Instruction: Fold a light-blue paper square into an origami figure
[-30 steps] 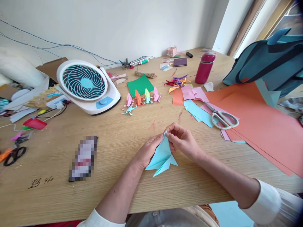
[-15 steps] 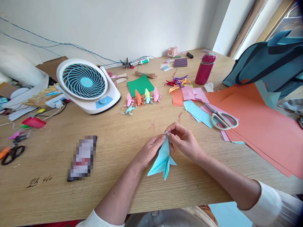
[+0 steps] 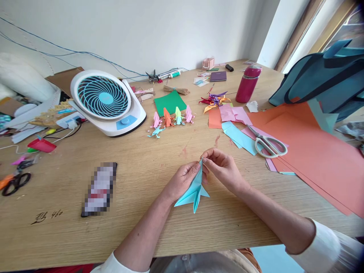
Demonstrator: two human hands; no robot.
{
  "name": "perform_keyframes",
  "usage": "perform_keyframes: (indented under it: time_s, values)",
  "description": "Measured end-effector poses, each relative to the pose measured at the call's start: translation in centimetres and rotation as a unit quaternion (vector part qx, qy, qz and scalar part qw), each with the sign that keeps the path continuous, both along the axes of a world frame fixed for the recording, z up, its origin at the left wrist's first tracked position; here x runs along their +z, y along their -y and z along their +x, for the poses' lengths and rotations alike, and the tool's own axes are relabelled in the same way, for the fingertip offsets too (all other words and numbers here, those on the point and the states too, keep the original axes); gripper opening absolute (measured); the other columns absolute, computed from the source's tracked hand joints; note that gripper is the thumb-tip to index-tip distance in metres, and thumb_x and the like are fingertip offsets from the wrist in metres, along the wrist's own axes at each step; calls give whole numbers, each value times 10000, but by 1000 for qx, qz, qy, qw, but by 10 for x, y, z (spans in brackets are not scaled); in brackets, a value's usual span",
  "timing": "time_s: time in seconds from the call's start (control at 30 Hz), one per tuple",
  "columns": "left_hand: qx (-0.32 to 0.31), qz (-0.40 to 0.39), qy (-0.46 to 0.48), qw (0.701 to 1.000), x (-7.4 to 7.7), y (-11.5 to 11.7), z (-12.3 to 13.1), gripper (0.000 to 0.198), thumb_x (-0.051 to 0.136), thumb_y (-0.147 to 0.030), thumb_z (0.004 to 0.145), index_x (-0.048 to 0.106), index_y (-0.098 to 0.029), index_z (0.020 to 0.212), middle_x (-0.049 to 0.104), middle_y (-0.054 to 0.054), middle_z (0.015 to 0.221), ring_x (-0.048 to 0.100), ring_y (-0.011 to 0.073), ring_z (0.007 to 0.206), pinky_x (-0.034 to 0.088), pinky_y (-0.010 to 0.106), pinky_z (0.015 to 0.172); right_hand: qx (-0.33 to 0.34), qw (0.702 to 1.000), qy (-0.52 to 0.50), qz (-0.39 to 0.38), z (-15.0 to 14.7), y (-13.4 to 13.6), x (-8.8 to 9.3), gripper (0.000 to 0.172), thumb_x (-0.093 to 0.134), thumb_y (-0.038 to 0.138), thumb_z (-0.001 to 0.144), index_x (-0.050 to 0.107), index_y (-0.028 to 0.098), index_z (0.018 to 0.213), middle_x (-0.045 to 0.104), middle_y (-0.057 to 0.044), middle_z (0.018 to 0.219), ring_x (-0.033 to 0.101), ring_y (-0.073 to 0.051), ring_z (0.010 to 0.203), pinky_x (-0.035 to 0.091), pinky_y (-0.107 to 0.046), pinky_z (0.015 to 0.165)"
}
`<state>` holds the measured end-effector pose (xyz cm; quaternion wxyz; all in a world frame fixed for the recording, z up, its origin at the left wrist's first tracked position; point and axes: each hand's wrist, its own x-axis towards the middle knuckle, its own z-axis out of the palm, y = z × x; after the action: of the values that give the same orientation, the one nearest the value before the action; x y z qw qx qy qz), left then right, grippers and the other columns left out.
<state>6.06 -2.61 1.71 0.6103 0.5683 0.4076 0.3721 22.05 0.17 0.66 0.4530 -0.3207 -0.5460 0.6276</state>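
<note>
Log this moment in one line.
Left hand: holds folded blue paper | Right hand: pinches its far tip | Beyond hands: paper figures, fan | Right side: scissors

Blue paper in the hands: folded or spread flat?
Folded: the paper tapers to a tip pinched by the right hand, while the left hand holds its side; creased, pointed flaps splay below.

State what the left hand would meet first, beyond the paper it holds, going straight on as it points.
Probably the right hand, pinching the blue folded paper at its tip; depth is unclear.
</note>
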Motion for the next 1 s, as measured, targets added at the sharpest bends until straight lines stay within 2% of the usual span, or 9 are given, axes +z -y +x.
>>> perform_keyframes:
  time_s: [0.33, 0.6, 1.0]
  values:
    - [29, 41, -48, 998, -5, -1, 0, 394, 462, -418, 995, 606, -154, 741, 580, -16, 646, 487, 104, 575, 408, 208, 612, 4, 1000, -8, 1, -1, 0, 3, 223, 634, 387, 920, 574, 187, 842, 568, 55, 560, 611, -135, 443, 446, -266, 492]
    - [62, 67, -68, 994, -4, 1, 2, 405, 463, -401, 997, 588, -157, 699, 580, -20, 624, 517, 103, 592, 422, 205, 635, 3, 999, 2, 36, 1, -2, -5, 207, 663, 391, 905, 605, 193, 918, 619, 34, 604, 631, -151, 509, 491, -304, 587]
    - [74, 107, -87, 988, -2, 3, 4, 411, 470, -372, 997, 623, -152, 685, 581, -21, 613, 572, 103, 609, 445, 196, 641, 5, 999, -22, 23, 1, -1, -6, 190, 679, 372, 895, 620, 191, 890, 614, 27, 642, 611, -137, 521, 474, -281, 551]
